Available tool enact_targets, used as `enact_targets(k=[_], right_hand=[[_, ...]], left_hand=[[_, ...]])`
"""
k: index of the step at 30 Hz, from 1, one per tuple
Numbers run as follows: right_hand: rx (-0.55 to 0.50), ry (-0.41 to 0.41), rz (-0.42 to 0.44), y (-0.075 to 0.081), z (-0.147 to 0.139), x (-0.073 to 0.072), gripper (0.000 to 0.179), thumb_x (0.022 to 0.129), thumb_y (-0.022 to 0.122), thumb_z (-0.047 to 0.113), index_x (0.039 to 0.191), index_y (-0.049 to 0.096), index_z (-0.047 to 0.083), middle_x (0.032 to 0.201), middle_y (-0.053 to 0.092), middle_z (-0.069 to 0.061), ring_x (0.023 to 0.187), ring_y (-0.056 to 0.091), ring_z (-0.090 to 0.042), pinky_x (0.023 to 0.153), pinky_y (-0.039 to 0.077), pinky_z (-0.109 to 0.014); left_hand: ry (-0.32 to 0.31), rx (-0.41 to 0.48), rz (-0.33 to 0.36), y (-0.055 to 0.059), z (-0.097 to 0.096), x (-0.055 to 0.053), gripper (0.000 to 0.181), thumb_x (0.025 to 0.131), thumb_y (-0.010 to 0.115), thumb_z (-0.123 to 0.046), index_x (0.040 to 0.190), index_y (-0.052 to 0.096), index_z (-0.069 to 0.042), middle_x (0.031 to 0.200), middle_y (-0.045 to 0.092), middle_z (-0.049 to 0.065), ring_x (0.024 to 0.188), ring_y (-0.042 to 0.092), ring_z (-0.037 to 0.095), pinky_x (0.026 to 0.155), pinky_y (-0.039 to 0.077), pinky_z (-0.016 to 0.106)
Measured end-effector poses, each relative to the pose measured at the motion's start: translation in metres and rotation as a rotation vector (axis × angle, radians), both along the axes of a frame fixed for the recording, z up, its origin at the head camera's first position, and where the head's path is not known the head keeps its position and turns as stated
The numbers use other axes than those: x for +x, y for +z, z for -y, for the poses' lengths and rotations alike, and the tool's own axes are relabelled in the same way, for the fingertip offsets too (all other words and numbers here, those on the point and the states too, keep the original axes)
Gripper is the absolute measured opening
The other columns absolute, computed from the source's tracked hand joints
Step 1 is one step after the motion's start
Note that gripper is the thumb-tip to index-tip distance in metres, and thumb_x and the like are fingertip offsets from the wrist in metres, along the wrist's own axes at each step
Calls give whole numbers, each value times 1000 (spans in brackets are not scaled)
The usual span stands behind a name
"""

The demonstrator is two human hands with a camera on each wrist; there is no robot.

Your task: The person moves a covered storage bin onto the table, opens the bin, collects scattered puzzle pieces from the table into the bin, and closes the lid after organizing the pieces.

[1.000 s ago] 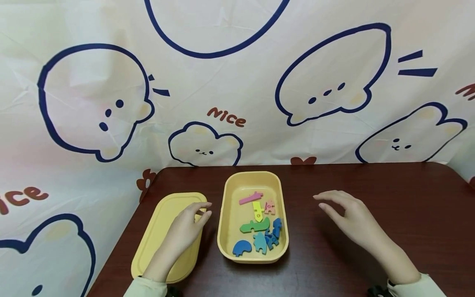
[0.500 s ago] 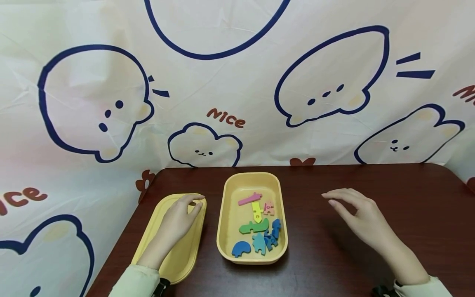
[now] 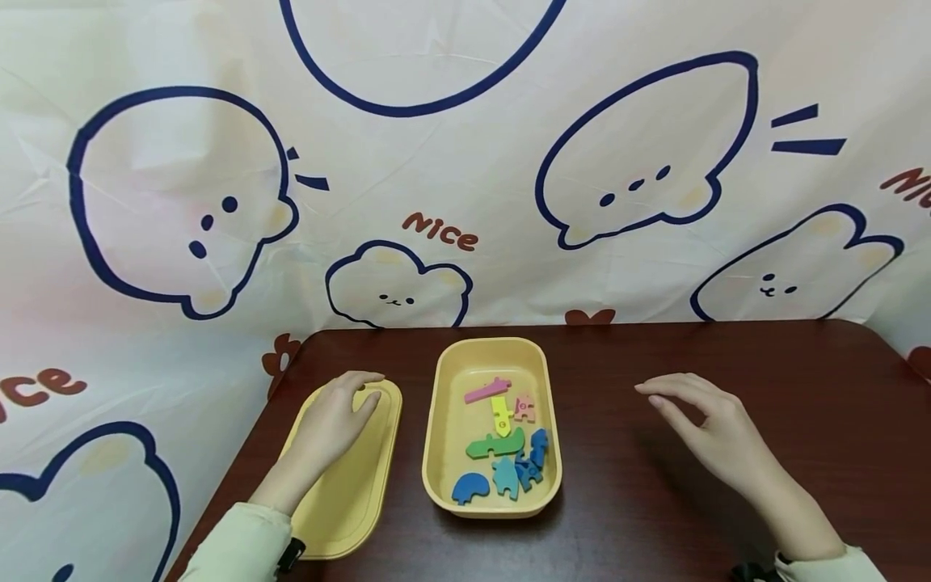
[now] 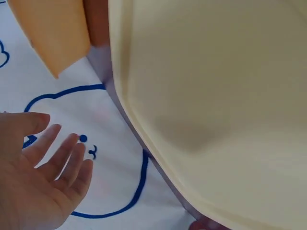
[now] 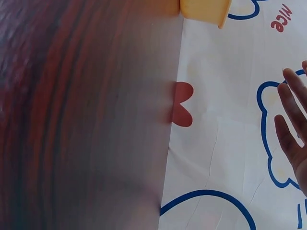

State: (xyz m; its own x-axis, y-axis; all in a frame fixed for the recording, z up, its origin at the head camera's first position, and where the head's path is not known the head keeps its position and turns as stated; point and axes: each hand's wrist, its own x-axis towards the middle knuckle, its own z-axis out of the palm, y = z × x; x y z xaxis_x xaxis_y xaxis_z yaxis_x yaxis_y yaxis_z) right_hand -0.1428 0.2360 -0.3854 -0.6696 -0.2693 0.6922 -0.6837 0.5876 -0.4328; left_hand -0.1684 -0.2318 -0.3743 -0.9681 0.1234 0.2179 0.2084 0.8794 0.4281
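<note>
Over a flat yellow lid (image 3: 349,501) in the head view hovers my left hand (image 3: 330,424), its fingers relaxed and holding nothing. In the left wrist view that hand (image 4: 48,177) hangs apart from the lid (image 4: 206,72). A yellow tub (image 3: 451,364) stands right of the lid. Inside lie several puzzle pieces: a pink strip (image 3: 487,391), a yellow piece (image 3: 501,415), a green piece (image 3: 496,444), a teal piece (image 3: 505,477) and a blue dome (image 3: 470,487) among them. My right hand (image 3: 716,428) is held above the table, loosely bent and holding nothing; the right wrist view shows its fingers (image 5: 290,103).
Dark brown tabletop (image 3: 604,525) surrounds the tub and lid. A printed white cloth (image 3: 509,162) hangs behind the table's far edge and along its left side.
My left hand has drawn back leftward across the lid, away from the tub. The right hand has shifted slightly right. Tub, pieces and lid stay put.
</note>
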Motion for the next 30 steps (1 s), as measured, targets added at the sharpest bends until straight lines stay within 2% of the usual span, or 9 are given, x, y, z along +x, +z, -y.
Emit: enact_targets(k=[7, 15, 23, 30], right_hand=[[-21, 15, -26, 1, -1, -2, 47, 73, 76, -18, 107, 75, 14, 105, 70, 5, 105, 58, 2, 93, 39, -9], [-12, -8, -16, -1, -2, 0, 48, 74, 76, -17, 108, 75, 17, 105, 69, 6, 106, 57, 4, 93, 38, -8], [-1, 2, 12, -3, -2, 0, 50, 74, 76, -17, 109, 75, 18, 106, 69, 7, 105, 57, 4, 91, 39, -7], [5, -1, 24, -4, -3, 0, 49, 74, 75, -18, 109, 75, 17, 106, 69, 8, 105, 57, 4, 91, 39, -7]], left_hand=[[23, -56, 7, 3, 23, -9, 33, 99, 61, -17, 130, 64, -10, 135, 57, 14, 125, 51, 38, 90, 46, 60], [4, -71, 51, -1, 45, -20, 35, 100, 60, -19, 133, 61, -8, 137, 54, 19, 124, 50, 42, 93, 44, 61], [-9, 15, 123, -12, 66, -28, 36, 102, 57, -18, 135, 59, -4, 138, 51, 21, 126, 47, 43, 98, 40, 62], [4, 91, 160, -17, 79, -35, 38, 103, 56, -18, 136, 56, 0, 139, 48, 26, 126, 45, 45, 99, 39, 62]])
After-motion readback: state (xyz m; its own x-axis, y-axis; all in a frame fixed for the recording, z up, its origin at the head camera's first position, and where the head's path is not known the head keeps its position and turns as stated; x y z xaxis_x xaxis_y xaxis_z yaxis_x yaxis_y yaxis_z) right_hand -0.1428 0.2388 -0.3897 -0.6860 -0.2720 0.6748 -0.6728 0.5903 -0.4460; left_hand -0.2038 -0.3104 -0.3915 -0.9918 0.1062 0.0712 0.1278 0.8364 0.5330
